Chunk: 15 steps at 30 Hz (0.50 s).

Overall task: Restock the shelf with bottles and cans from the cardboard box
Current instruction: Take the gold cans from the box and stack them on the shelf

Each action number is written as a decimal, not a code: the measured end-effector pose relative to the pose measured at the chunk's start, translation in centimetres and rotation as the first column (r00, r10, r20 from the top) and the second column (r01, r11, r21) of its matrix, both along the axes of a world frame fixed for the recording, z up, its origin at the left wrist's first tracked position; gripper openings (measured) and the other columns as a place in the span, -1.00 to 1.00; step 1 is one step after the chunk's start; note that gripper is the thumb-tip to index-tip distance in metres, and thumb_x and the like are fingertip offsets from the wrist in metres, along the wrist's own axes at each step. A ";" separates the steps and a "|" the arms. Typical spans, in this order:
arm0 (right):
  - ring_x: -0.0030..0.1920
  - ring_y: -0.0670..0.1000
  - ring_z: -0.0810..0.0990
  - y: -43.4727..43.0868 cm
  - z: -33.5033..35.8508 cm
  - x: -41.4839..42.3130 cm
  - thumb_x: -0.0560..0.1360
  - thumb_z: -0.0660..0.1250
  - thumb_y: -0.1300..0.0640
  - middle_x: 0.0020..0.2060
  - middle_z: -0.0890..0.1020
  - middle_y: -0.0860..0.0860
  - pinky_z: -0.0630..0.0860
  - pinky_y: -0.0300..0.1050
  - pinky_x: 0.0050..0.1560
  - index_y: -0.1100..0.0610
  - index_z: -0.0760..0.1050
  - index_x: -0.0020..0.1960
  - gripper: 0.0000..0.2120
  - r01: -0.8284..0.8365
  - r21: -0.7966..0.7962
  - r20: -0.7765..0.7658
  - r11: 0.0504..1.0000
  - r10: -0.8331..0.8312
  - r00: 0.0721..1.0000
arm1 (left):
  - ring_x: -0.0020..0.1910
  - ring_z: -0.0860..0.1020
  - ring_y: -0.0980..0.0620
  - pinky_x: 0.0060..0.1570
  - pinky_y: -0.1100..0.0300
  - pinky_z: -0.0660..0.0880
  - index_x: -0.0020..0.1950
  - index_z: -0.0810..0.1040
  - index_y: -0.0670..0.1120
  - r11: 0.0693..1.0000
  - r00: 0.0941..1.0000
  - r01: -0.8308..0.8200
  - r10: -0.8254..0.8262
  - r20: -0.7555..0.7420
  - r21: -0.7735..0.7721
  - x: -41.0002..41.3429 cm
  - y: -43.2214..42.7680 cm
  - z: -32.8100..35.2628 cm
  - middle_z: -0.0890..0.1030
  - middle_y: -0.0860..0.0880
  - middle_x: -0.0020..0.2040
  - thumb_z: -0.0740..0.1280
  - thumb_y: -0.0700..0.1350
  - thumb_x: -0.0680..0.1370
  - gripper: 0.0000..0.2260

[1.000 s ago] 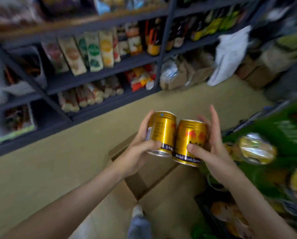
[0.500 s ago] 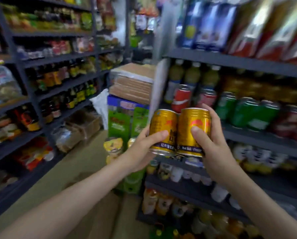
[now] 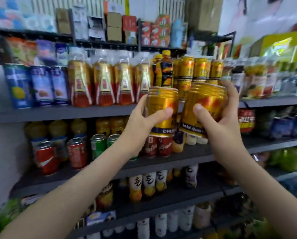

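My left hand [image 3: 140, 125] grips a gold energy-drink can [image 3: 163, 102], held upright. My right hand [image 3: 220, 125] grips a second gold can [image 3: 204, 100], tilted slightly left. Both cans hang side by side in front of the dark shelf [image 3: 58, 113], just below a stack of matching gold cans [image 3: 197, 69] standing two high on that shelf. The cardboard box is out of view.
Tea bottles [image 3: 102, 83] and blue cartons [image 3: 40, 85] fill the shelf left of the gold stack. Red and green cans [image 3: 77, 152] stand on the board below. Lower boards hold several white and yellow bottles [image 3: 149, 185]. Boxes crowd the top.
My view has swung from the floor and box across the aisle to face this shelf. Both hands have carried the two gold cans up to the level of the stacked gold cans.
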State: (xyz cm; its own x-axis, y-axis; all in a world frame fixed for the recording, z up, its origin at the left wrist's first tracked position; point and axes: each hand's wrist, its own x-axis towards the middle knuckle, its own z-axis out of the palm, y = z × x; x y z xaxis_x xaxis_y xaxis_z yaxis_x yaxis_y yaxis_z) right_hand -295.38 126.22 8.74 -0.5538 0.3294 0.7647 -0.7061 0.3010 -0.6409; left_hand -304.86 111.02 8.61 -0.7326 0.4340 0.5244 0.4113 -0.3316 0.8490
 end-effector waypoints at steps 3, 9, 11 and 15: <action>0.14 -0.22 0.55 4.2 2.3 -2.1 0.44 0.42 0.11 0.25 0.41 -0.05 0.50 -0.29 0.07 -0.05 0.03 0.41 -0.28 0.081 0.007 -0.096 0.997 -0.080 0.992 | 0.17 0.58 0.00 0.24 -0.13 0.46 0.32 0.44 0.02 0.994 0.994 -0.073 0.079 -0.069 0.083 -2.2 3.1 2.1 0.62 0.01 0.17 0.51 0.12 0.26 -0.34; 0.21 0.06 0.54 13.5 5.3 -6.9 0.25 0.55 -0.11 0.28 0.40 0.12 0.56 0.06 0.16 -0.19 0.15 0.19 -0.29 0.197 -0.007 -0.059 0.980 -0.197 0.979 | 0.09 0.59 0.17 0.13 0.13 0.52 0.29 0.41 -0.02 0.989 0.973 -0.109 0.126 -0.194 0.097 -4.8 9.3 5.5 0.61 0.08 0.14 0.52 0.14 0.26 -0.33; 0.20 0.04 0.54 16.4 5.8 -8.5 0.22 0.55 -0.17 0.25 0.41 0.07 0.55 0.10 0.17 -0.21 0.18 0.14 -0.32 0.266 -0.051 -0.057 0.963 -0.269 0.962 | 0.10 0.58 0.17 0.14 0.15 0.51 0.29 0.42 -0.02 0.991 0.968 -0.102 0.120 -0.221 0.090 -5.8 11.1 6.0 0.61 0.09 0.13 0.52 0.10 0.30 -0.38; 0.20 0.04 0.53 22.3 6.1 -11.7 0.30 0.54 -0.03 0.24 0.39 0.06 0.55 0.13 0.17 -0.13 0.17 0.17 -0.35 0.262 -0.096 -0.065 0.960 -0.269 0.961 | 0.16 0.56 0.14 0.18 0.12 0.48 0.28 0.45 0.05 0.985 0.973 -0.114 0.137 -0.186 0.128 -8.7 14.6 5.0 0.61 0.11 0.15 0.50 0.12 0.27 -0.39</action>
